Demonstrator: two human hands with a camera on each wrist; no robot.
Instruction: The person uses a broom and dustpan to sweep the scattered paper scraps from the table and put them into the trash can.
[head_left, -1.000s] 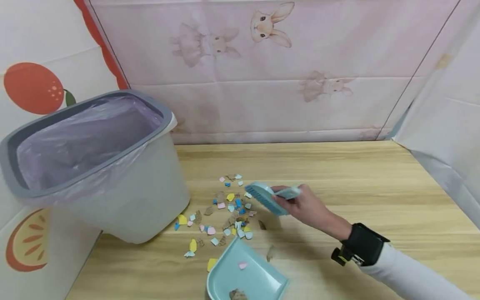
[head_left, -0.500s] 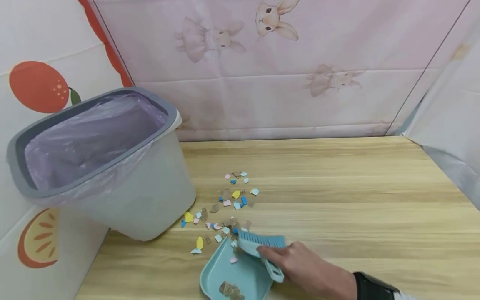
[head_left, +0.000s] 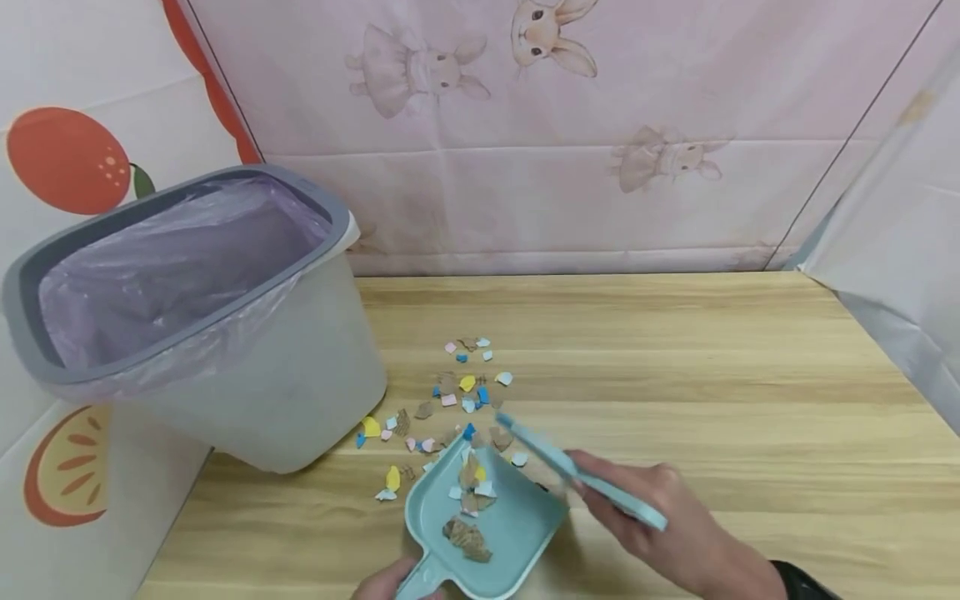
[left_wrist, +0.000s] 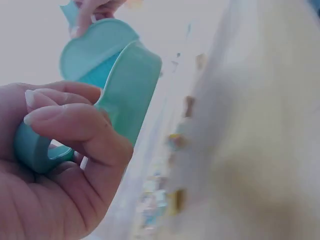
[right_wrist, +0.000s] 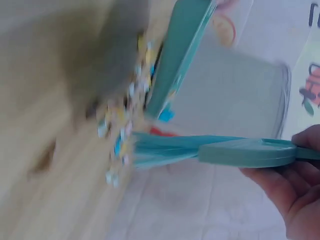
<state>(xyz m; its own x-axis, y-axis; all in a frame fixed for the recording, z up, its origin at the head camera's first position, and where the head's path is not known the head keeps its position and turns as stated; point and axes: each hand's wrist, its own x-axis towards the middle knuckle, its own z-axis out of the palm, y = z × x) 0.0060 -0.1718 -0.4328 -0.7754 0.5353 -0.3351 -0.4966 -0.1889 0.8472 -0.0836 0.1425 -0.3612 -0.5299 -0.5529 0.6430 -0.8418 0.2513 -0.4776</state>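
Observation:
At the bottom of the head view, my left hand (head_left: pixel 386 581) grips the handle of a light-blue dustpan (head_left: pixel 517 533). Brown, yellow, pink and pale-blue paper scraps lie in the pan, a crumpled brown piece (head_left: pixel 467 539) nearest the handle. My right hand (head_left: pixel 667 521) holds a matching hand brush (head_left: pixel 551 454) by its handle, to the right of the pan's open edge. In the right wrist view, the brush's bristles (right_wrist: pixel 165 147) point toward scraps on the table. The left wrist view shows my left fingers (left_wrist: pixel 80 125) curled round the dustpan handle (left_wrist: pixel 32 147).
A grey bin (head_left: pixel 300 358) with a purple liner stands on the left. Loose scraps (head_left: pixel 448 400) are strewn over the wooden table (head_left: pixel 712 375) between bin and dustpan. Rabbit-print cloth (head_left: pixel 450 200) hangs behind, and white sheeting (head_left: pixel 907 217) flanks the right side.
The brush came down from above the table to the pan's edge, then moved up and right off it. More scraps now lie in the dustpan. My left hand has come into the head view.

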